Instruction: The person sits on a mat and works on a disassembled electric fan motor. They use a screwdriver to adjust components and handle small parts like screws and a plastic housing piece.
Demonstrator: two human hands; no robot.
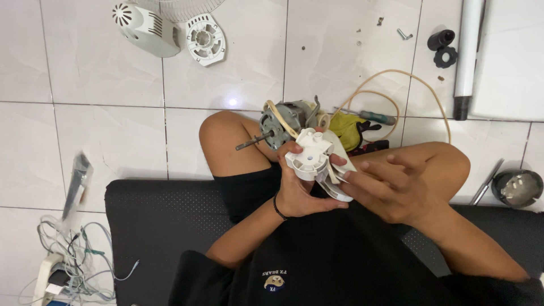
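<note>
My left hand (296,187) grips a white plastic fan housing piece (315,160) from below, fingers wrapped around its round end. My right hand (391,187) holds the same piece from the right, fingertips on its lower edge. Just beyond it, resting by my knee, lies a grey electric fan motor (281,123) with a metal shaft pointing left and a beige cord (396,85) looping off to the right.
A white fan rear cover (146,28) and a round white plastic part (205,38) lie on the tiled floor at top left. A screwdriver (371,117), yellow cloth (345,127), black knobs (443,48), white pole (468,56), loose screws, and a tangle of cables (68,255) surround the black mat (158,226).
</note>
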